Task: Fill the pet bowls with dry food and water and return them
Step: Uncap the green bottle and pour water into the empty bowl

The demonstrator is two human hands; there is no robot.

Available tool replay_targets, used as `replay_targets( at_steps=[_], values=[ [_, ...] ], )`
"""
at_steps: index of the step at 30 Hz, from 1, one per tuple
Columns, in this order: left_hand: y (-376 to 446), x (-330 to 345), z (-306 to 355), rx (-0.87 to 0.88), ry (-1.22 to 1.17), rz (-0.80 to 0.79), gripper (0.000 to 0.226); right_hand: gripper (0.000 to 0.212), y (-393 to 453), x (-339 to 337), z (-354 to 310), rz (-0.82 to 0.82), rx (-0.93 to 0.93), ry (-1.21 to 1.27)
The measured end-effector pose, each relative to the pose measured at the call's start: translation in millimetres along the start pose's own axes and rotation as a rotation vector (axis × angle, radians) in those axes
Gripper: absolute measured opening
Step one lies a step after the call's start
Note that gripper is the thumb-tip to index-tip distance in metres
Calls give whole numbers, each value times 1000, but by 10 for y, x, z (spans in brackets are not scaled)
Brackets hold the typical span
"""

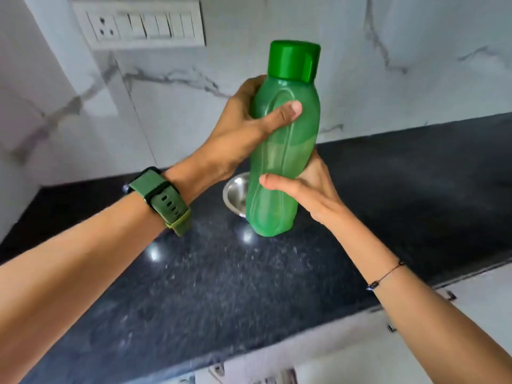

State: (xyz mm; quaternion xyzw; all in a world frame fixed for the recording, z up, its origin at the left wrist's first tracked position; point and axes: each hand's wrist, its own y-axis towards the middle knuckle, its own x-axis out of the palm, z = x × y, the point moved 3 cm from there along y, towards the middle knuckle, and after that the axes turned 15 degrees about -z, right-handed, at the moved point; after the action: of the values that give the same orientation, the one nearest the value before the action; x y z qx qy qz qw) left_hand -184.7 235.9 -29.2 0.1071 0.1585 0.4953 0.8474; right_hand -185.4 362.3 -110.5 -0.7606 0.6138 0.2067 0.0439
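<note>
Both of your hands are wrapped around the green bottle, which you hold nearly upright above the counter, tilted a little so its cap leans toward 1 o'clock. Your left hand grips the upper half from the 9 o'clock side, thumb laid flat across the front of the bottle and the other fingers curled behind it, out of sight. Your right hand clasps the lower half from the 4 o'clock side, thumb pressed on the front, fingers hidden round the back. Neither hand touches the dark green cap, which sits closed on the neck at 12 o'clock. Through the translucent wall the lower part looks slightly paler, but you cannot tell the liquid level for sure. Just behind the bottle's base, at its 9 o'clock, a steel bowl stands on the black speckled counter; only its left rim and part of its inside show, and what it holds cannot be made out. Your left wrist carries a green-strapped watch, and your right wrist a thin dark thread bracelet. At 11 o'clock a white switch panel is set into the marble wall.
</note>
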Motion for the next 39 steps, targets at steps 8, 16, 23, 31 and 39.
replay_targets(
  at_steps=[8,16,23,31,39],
  values=[
    [-537,220,-679,-113,22,18,53,92,-426,267,626,-132,88,-76],
    [-753,357,-933,-90,61,28,67,90,-601,420,901,-131,101,-87],
    [-790,330,-1017,-73,62,-22,70,92,-627,486,998,-100,103,-113],
    [-454,174,-760,-78,99,-203,47,97,-615,515,1043,-91,132,-92],
    [-471,238,-855,-45,-40,-90,40,94,-654,553,1105,-103,178,-71]
  ],
)
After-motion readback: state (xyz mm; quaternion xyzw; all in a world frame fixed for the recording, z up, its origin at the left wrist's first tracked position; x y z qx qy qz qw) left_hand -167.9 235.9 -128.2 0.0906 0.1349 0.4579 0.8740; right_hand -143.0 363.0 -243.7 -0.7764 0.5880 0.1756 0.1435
